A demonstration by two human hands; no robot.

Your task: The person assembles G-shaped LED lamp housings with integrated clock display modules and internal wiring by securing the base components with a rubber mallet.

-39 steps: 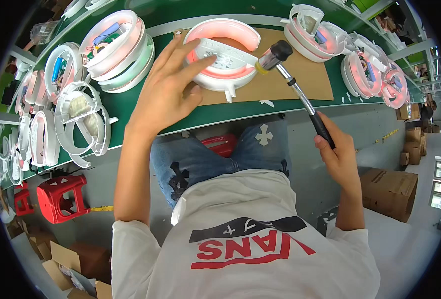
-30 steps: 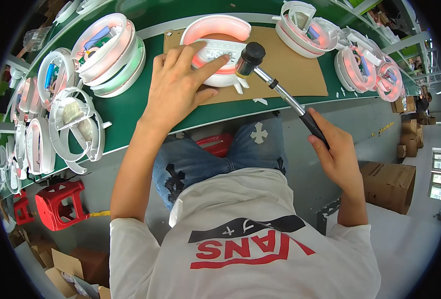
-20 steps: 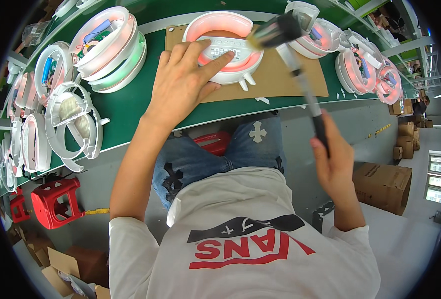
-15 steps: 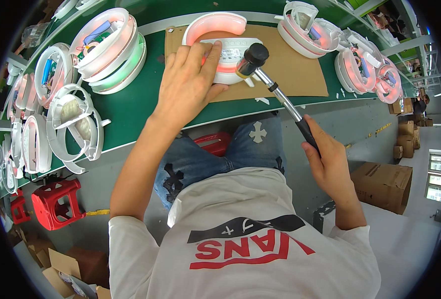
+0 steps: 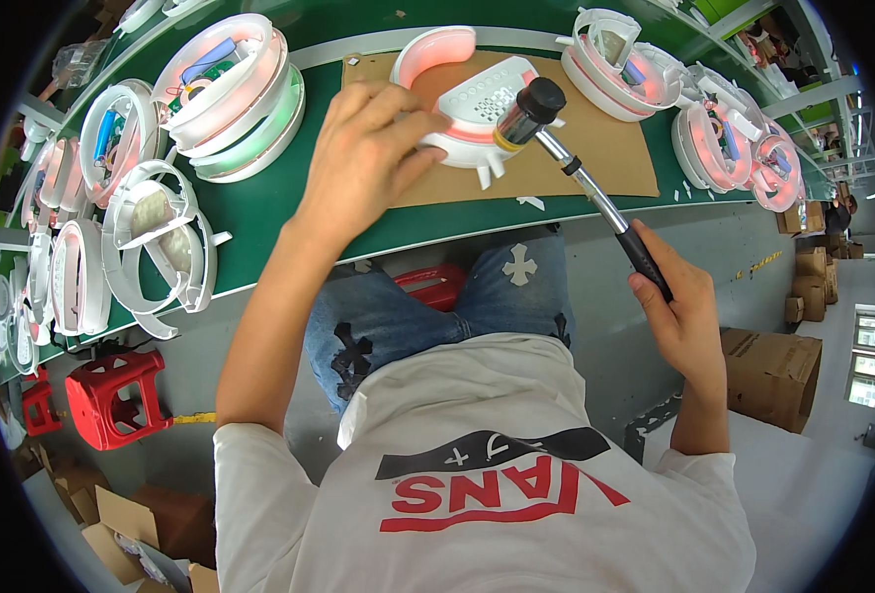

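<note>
A white plastic housing with pinkish-red bands and a flat panel dotted with small holes rests on a brown cardboard sheet. A curved pink-and-white section rises behind it; whether the two are joined is hidden by my fingers. My left hand has its thumb and bent fingers closed on the housing's left edge. My right hand wraps round the black grip of a mallet with a metal shaft. The mallet's black head is over the housing's right side; contact with it is unclear.
Stacked round white housings with wiring and blue cylinders stand at the left, beside open white frames. More housings stand at the right on the green table. Red stools and cardboard boxes are on the floor.
The housing has turned and shifted slightly right. My left hand has gone from lying flat on it to gripping its edge. The mallet has moved a little right.
</note>
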